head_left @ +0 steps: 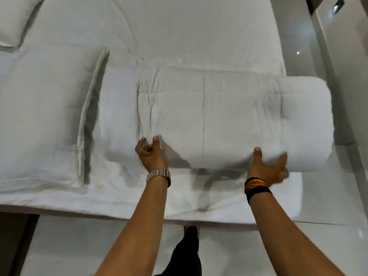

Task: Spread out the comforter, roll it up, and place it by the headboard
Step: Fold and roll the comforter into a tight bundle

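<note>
The white comforter [215, 116] lies rolled into a thick bundle across the bed, its right end overhanging the mattress edge. My left hand [151, 154], with a metal watch at the wrist, pinches the roll's near edge with curled fingers. My right hand [266, 166], with dark and orange wristbands, presses against the roll's near side, thumb up and fingers spread and blurred. The roll's near underside is lifted slightly off the sheet between my hands.
A white pillow [45, 116] lies left of the roll, another pillow [14, 18] at the top left. The bed's white sheet [159, 32] stretches beyond. Glossy light floor [338, 196] lies right and below; my dark trouser leg [187, 253] stands by the bed edge.
</note>
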Available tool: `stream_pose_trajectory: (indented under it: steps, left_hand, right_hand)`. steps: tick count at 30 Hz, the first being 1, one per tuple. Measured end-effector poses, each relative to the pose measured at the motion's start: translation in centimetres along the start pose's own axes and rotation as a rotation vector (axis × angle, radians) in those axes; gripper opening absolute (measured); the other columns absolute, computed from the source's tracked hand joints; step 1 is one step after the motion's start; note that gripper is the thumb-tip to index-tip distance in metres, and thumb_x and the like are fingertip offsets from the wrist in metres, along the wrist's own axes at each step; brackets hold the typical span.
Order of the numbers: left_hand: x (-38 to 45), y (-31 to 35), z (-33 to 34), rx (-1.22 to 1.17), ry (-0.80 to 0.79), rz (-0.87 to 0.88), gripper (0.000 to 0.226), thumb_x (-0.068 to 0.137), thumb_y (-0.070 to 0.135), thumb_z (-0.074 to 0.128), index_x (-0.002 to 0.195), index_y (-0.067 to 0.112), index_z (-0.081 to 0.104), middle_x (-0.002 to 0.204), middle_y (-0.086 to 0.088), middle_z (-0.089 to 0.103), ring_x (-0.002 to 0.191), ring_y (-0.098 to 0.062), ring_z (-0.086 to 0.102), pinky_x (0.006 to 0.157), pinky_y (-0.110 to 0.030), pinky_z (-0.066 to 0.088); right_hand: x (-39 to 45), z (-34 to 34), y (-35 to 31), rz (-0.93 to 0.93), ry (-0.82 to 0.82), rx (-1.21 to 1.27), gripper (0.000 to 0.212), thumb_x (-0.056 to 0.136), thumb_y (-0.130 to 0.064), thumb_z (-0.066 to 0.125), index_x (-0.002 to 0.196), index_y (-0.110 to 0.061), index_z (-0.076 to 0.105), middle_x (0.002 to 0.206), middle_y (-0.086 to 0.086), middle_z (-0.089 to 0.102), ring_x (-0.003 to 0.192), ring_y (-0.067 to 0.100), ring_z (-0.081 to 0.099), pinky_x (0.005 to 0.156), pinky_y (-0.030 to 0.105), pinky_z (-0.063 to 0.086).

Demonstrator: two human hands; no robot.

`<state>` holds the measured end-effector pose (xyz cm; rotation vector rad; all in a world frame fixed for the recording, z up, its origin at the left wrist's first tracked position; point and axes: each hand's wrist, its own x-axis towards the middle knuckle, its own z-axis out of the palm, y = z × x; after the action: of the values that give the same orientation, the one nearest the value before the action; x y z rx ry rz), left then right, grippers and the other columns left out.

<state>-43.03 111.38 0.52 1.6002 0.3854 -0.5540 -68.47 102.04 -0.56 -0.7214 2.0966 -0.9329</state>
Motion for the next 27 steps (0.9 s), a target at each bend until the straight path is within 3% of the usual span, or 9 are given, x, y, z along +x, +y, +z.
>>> stream_pose_trajectory:
  steps: [2,4,6,9,11,14,18,22,27]
  left_hand:
    - [1.7,-0.2,0.6,-0.133,0.209,-0.190,0.071,0.080,0.044,0.084,0.135,0.014,0.050,0.125,-0.008,0.061,0.122,-0.032,0.060,0.106,-0.043,0.051]
    - [2.8,-0.5,0.9,-0.323,0.138,-0.545,0.114,0.070,0.079,0.072,0.158,0.019,0.029,0.161,-0.012,0.035,0.146,-0.038,0.038,0.115,-0.060,0.037]
    - [3.3,-0.9,1.6,-0.128,0.023,-0.614,0.140,0.048,0.087,0.078,0.160,0.023,0.023,0.161,-0.006,0.035,0.143,-0.037,0.042,0.114,-0.060,0.040]
    - [4.2,-1.9,3.1,-0.078,0.055,-0.518,0.151,0.034,0.073,0.092,0.157,0.018,0.025,0.154,-0.006,0.046,0.131,-0.032,0.055,0.110,-0.053,0.047]
    - [4.4,-2.0,3.8,-0.045,0.029,-0.469,0.146,0.034,0.071,0.092,0.155,0.014,0.033,0.150,-0.005,0.052,0.127,-0.029,0.059,0.110,-0.047,0.049]
    - [4.3,-2.2,4.0,-0.018,-0.096,-0.395,0.101,0.061,0.059,0.092,0.144,0.016,0.053,0.135,-0.004,0.066,0.114,-0.025,0.067,0.103,-0.044,0.054]
    - [2.0,-1.3,3.3,-0.036,-0.124,-0.360,0.085,0.067,0.047,0.093,0.134,0.011,0.057,0.118,-0.001,0.068,0.106,-0.023,0.067,0.101,-0.040,0.054]
    - [-3.6,-2.3,-2.1,-0.029,-0.113,-0.378,0.085,0.067,0.043,0.094,0.134,0.009,0.055,0.110,-0.002,0.062,0.100,-0.023,0.064,0.093,-0.034,0.053]
    - [-10.5,-5.8,-13.1,0.001,-0.072,-0.363,0.084,0.068,0.040,0.095,0.133,0.006,0.055,0.113,-0.002,0.058,0.095,-0.021,0.060,0.086,-0.029,0.047]
  right_hand:
    - [0.5,1.1,-0.3,0.327,-0.023,0.027,0.128,0.066,-0.070,0.084,0.161,-0.046,0.002,0.170,0.017,0.002,0.153,0.041,0.021,0.119,0.056,0.028]
    - [1.4,2.9,-1.0,0.445,-0.104,0.221,0.150,0.055,-0.071,0.089,0.159,-0.045,-0.016,0.173,0.008,0.001,0.154,0.041,0.021,0.117,0.070,0.026]
    - [2.4,5.1,-2.1,0.494,-0.128,0.418,0.169,0.039,-0.071,0.094,0.155,-0.045,-0.026,0.171,-0.002,0.007,0.150,0.039,0.029,0.104,0.081,0.032]
    - [3.7,7.7,-2.9,0.492,-0.041,0.398,0.177,0.033,-0.067,0.097,0.158,-0.035,-0.024,0.171,0.002,0.006,0.150,0.034,0.030,0.110,0.073,0.036]
    - [4.3,8.5,-2.4,0.471,-0.025,0.351,0.164,0.048,-0.056,0.100,0.162,-0.026,-0.015,0.170,0.006,0.012,0.150,0.030,0.032,0.116,0.061,0.035]
    - [4.6,8.3,-1.9,0.424,-0.029,0.330,0.145,0.058,-0.044,0.099,0.161,-0.021,0.001,0.161,0.009,0.031,0.139,0.028,0.044,0.116,0.050,0.037]
    - [4.2,5.6,-3.4,0.339,-0.063,0.374,0.128,0.065,-0.030,0.098,0.159,-0.018,0.011,0.154,0.011,0.038,0.116,0.023,0.048,0.113,0.050,0.042]
    - [1.2,-1.2,-1.9,0.341,-0.079,0.332,0.132,0.067,-0.034,0.096,0.162,-0.019,0.005,0.163,0.012,0.026,0.140,0.028,0.042,0.118,0.045,0.036]
    - [-4.3,-12.1,5.5,0.361,-0.101,0.298,0.140,0.069,-0.039,0.094,0.163,-0.015,-0.006,0.168,0.011,0.022,0.149,0.029,0.036,0.121,0.039,0.027]
